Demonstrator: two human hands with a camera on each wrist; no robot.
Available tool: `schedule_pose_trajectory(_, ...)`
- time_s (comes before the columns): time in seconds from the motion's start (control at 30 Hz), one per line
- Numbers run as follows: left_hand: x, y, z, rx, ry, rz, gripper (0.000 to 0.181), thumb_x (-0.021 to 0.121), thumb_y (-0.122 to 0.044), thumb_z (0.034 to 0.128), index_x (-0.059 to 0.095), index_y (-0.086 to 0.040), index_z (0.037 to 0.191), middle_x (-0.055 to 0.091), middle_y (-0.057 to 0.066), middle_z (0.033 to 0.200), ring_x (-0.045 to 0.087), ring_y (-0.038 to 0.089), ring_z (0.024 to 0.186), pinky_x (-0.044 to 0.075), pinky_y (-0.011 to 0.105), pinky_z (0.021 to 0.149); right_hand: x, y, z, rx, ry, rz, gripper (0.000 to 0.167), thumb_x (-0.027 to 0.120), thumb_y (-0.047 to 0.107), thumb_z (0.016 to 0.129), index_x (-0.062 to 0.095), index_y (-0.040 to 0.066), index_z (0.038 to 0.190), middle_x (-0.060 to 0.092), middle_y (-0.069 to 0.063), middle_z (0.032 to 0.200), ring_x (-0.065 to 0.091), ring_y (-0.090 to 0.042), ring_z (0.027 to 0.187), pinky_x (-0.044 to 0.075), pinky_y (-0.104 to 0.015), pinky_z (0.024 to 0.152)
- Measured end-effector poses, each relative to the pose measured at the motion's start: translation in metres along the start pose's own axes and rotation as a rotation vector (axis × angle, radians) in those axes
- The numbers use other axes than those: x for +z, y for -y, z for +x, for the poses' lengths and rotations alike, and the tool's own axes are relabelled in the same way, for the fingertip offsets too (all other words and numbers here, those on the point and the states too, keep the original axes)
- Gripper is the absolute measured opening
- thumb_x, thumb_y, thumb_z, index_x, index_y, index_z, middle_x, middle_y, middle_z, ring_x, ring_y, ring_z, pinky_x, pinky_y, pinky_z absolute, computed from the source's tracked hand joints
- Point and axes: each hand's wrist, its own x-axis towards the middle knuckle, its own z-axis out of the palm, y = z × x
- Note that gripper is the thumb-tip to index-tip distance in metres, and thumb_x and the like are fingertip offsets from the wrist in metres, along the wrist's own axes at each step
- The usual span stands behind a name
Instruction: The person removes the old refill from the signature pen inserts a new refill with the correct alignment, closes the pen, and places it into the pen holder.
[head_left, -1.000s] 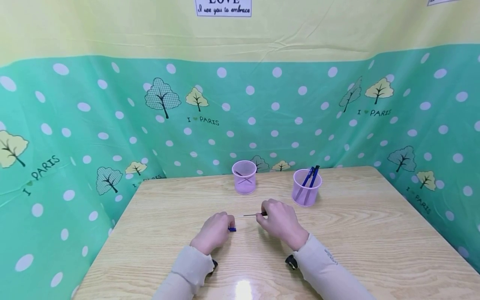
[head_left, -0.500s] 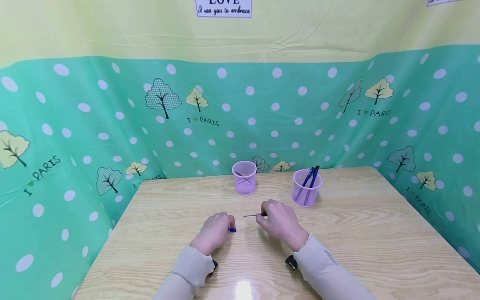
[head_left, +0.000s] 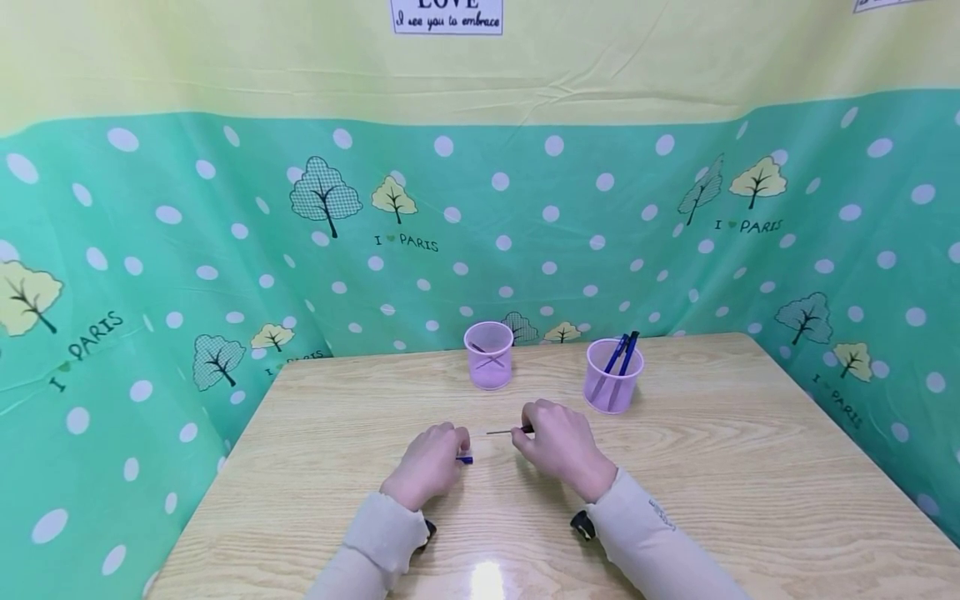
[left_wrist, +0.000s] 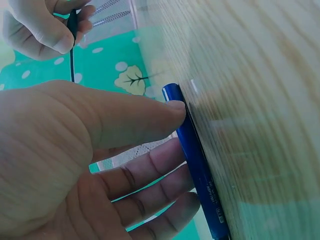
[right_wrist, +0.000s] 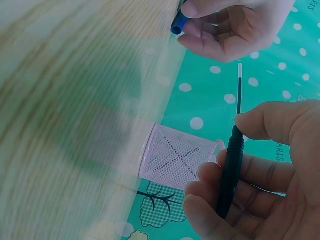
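Observation:
My left hand [head_left: 427, 465] pinches a blue pen barrel [left_wrist: 197, 165] between thumb and fingers, low over the wooden table. The barrel's open end [right_wrist: 176, 29] faces my other hand in the right wrist view. My right hand [head_left: 558, 442] holds a black pen grip [right_wrist: 231, 172], from whose tip a thin ink refill [right_wrist: 240, 92] sticks out. In the head view the refill [head_left: 498, 432] points left toward my left hand, with a gap between it and the barrel. My palm hides much of the barrel in the head view.
A purple mesh pen cup [head_left: 490, 371] with a dark thin item inside stands at the back middle. Farther right, another purple mesh cup [head_left: 609, 392] holds blue pens [head_left: 628, 354]. A polka-dot curtain [head_left: 551, 212] hangs behind the wooden table [head_left: 337, 417].

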Motion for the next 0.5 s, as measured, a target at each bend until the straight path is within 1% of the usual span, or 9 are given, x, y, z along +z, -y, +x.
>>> schedule_pose_trajectory(0.1, -0.0013, -0.0004, 0.0000, -0.004, -0.004, -0.006, 0.021, 0.067, 0.002, 0.0735, 0.067, -0.007, 0.093, 0.056, 0.002, 0.081, 0.055, 0.020, 0.075, 0.048, 0.035, 0.066, 0.0003, 0.0000, 0.0003, -0.003, -0.002, -0.002, 0.018, 0.069, 0.032, 0.081, 0.062, 0.018, 0.072, 0.052, 0.008, 0.068, 0.048, -0.009, 0.055, 0.039, -0.028, 0.047)
schedule_pose_trajectory(0.2, -0.0024, -0.0012, 0.0000, -0.008, -0.020, -0.007, 0.021, 0.071, -0.002, 0.0746, 0.067, -0.007, 0.094, 0.058, 0.003, 0.083, 0.056, 0.022, 0.078, 0.048, 0.037, 0.067, 0.0008, -0.0002, 0.0005, -0.008, -0.006, -0.001, 0.018, 0.070, 0.031, 0.081, 0.062, 0.018, 0.072, 0.052, 0.008, 0.067, 0.047, -0.009, 0.055, 0.039, -0.028, 0.047)
schedule_pose_trajectory(0.37, -0.0030, -0.0020, 0.0005, -0.022, -0.049, -0.012, 0.021, 0.072, -0.007, 0.0771, 0.066, -0.008, 0.097, 0.057, 0.002, 0.083, 0.055, 0.019, 0.077, 0.048, 0.036, 0.067, 0.0022, -0.0011, 0.0007, -0.014, -0.015, 0.002, 0.018, 0.070, 0.031, 0.080, 0.061, 0.018, 0.071, 0.051, 0.009, 0.066, 0.046, -0.008, 0.054, 0.038, -0.027, 0.046)
schedule_pose_trajectory(0.5, -0.0042, -0.0018, 0.0014, -0.016, -0.080, -0.034, 0.023, 0.073, -0.010, 0.0787, 0.066, -0.007, 0.100, 0.056, 0.001, 0.083, 0.055, 0.019, 0.077, 0.048, 0.036, 0.067, 0.0027, -0.0011, 0.0009, -0.016, -0.017, 0.003, 0.018, 0.070, 0.031, 0.080, 0.061, 0.018, 0.071, 0.051, 0.009, 0.066, 0.047, -0.008, 0.054, 0.038, -0.027, 0.046)
